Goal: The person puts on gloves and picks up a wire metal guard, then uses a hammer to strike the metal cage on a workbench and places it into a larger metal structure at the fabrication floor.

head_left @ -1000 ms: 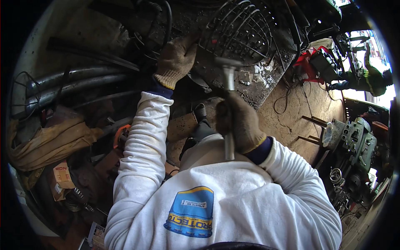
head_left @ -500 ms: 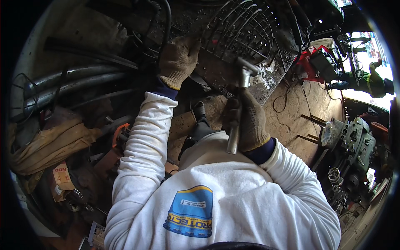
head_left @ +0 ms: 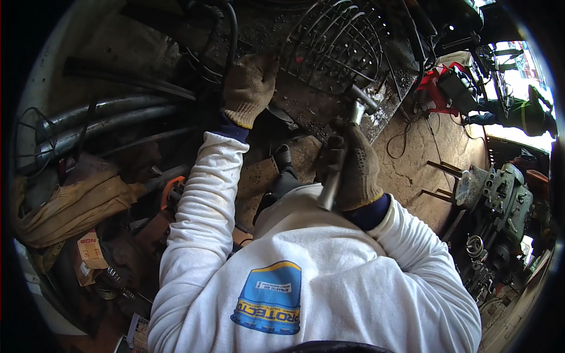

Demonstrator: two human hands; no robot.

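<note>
My right hand point(head_left: 358, 167), in a brown knit work glove, is wrapped round the metal shaft of a hammer point(head_left: 329, 191). The hammer's head points away from me, over the near right corner of a dark, grimy metal worktable point(head_left: 306, 97). At the table's left end my left hand point(head_left: 250, 88), gloved the same way, is closed. What it grips is hidden under the fingers; a dark curved cable or bar point(head_left: 233, 35) runs down to beside it. A round grate of bent metal rods point(head_left: 338, 38) lies on the table, beyond the hammer head.
Long metal pipes point(head_left: 112, 115) and a crumpled tan cloth point(head_left: 82, 203) lie at the left, near a small carton point(head_left: 91, 253) and coil springs point(head_left: 106, 288). A green machine point(head_left: 509, 194) stands at the right. Farther back are a red case point(head_left: 429, 94) and another person point(head_left: 529, 117).
The hammer head has swung a little to the right and nearer, tilting the shaft. My left hand has barely moved. The person at the far right has shifted posture.
</note>
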